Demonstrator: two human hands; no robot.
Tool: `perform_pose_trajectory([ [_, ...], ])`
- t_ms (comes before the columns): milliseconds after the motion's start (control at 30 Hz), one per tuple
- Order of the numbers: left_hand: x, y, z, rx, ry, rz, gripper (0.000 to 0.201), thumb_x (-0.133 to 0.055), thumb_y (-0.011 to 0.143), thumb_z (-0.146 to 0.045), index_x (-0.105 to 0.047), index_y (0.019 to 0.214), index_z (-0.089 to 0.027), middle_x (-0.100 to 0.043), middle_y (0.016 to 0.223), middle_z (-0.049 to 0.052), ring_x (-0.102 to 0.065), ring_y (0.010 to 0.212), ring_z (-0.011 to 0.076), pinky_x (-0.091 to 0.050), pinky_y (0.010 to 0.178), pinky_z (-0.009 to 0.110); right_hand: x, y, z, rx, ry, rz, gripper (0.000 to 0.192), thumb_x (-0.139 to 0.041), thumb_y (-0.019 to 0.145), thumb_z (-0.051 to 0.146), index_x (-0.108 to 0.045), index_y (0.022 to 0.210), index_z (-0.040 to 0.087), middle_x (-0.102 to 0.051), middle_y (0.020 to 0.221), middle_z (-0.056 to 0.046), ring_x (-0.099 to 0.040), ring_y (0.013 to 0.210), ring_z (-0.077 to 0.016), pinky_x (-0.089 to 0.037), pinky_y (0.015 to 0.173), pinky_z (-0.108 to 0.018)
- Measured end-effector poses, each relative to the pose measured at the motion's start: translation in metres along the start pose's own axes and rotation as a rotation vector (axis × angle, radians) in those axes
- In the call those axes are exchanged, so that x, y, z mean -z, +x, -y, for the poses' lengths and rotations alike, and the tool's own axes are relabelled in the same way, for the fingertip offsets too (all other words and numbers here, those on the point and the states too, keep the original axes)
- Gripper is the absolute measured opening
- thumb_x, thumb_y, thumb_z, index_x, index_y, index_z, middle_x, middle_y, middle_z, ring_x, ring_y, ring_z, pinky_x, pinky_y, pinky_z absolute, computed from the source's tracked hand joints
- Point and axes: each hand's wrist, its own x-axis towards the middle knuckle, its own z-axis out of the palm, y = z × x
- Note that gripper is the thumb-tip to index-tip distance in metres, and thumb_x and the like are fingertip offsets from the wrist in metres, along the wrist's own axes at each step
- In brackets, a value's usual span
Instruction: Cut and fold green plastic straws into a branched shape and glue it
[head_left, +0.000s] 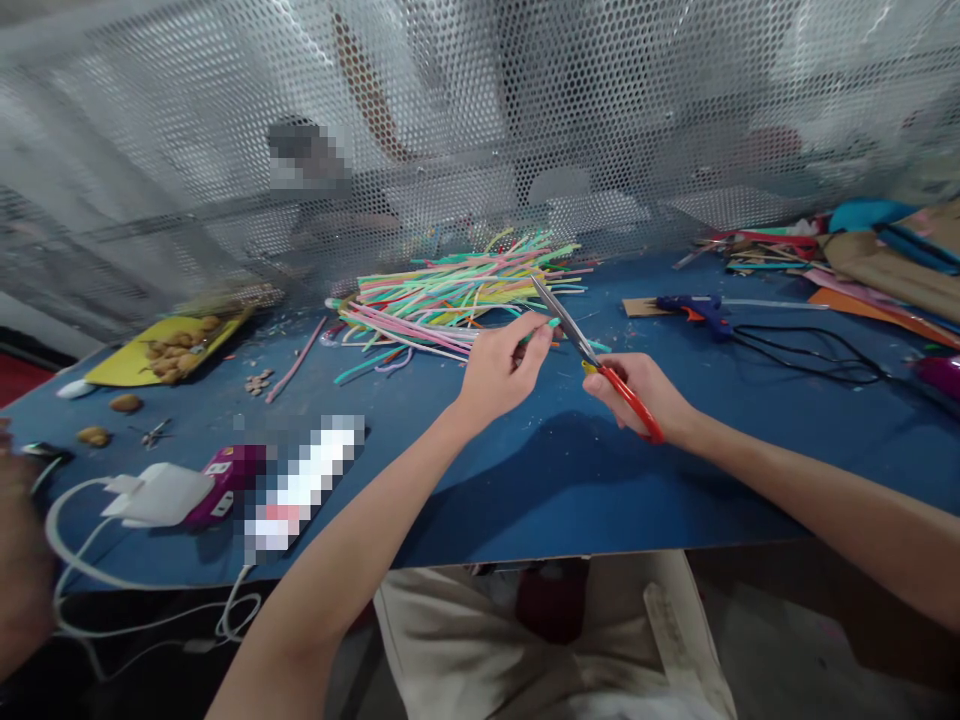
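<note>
My left hand [495,370]: fingertips pinched on a teal straw piece [541,328], held above the blue table [525,480]; my right hand [637,392]: fingers closed through red-handled scissors [592,358], blades parted beside the piece; straw pile [457,290] behind

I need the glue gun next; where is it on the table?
In the head view the blue glue gun lies on the blue table to the right, beyond the right hand, its black cord trailing rightward.

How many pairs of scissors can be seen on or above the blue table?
2. Red-handled scissors are in the right hand, above the table. Small scissors lie near the left edge. Others may hide under clutter.
</note>
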Motion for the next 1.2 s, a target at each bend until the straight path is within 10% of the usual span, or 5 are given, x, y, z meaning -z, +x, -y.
perform_pose_trajectory([
  [533, -0.001, -0.003, 0.024, -0.480, 0.601, -0.073, 0.027, -0.045, 0.104, -0.036, -0.067, 0.109, -0.020, -0.066, 0.086, 0.007, -0.056, 0.081, 0.0214, -0.034, 0.074, 0.037, 0.057, 0.041, -0.082, -0.119, -0.881, 0.036, 0.073, -0.062, 0.077, 0.075, -0.064, 0.116, 0.013, -0.063, 0.120, -0.022, -0.059, 0.114, -0.0394, -0.050, 0.093, -0.046],
  [667, -0.006, -0.003, 0.022, -0.480, 0.583, -0.042, 0.025, -0.042, 0.105, -0.030, -0.064, 0.109, -0.017, -0.066, 0.089, 0.008, -0.056, 0.082, 0.0216, -0.038, 0.075, 0.036, 0.063, 0.041, -0.084, -0.013, -0.816, 0.116, 0.059, -0.059, 0.085, 0.054, -0.064, 0.126, 0.012, -0.063, 0.123, -0.022, -0.058, 0.119, -0.0399, -0.048, 0.101, -0.054],
  [867, -0.018, -0.004, 0.017, -0.389, 0.551, 0.097, 0.031, -0.035, 0.107, -0.027, -0.062, 0.109, -0.013, -0.065, 0.097, 0.012, -0.060, 0.091, 0.0238, -0.047, 0.085, 0.037, 0.047, 0.030, -0.028, 0.412, -0.414, -0.124, 0.044, -0.062, 0.094, 0.038, -0.060, 0.136, 0.023, -0.072, 0.115, -0.009, -0.068, 0.095, -0.0230, -0.055, 0.090, -0.040],
  [1200, -0.029, -0.009, 0.009, -0.385, 0.486, 0.163, 0.028, -0.038, 0.106, -0.021, -0.062, 0.117, -0.011, -0.068, 0.102, 0.014, -0.063, 0.099, 0.0249, -0.051, 0.094, 0.041, 0.022, 0.018, -0.016, 0.415, -0.339, -0.381, 0.019, -0.068, 0.094, 0.039, -0.079, 0.096, 0.025, -0.080, 0.094, -0.005, -0.072, 0.083, -0.0206, -0.055, 0.081, -0.035],
])
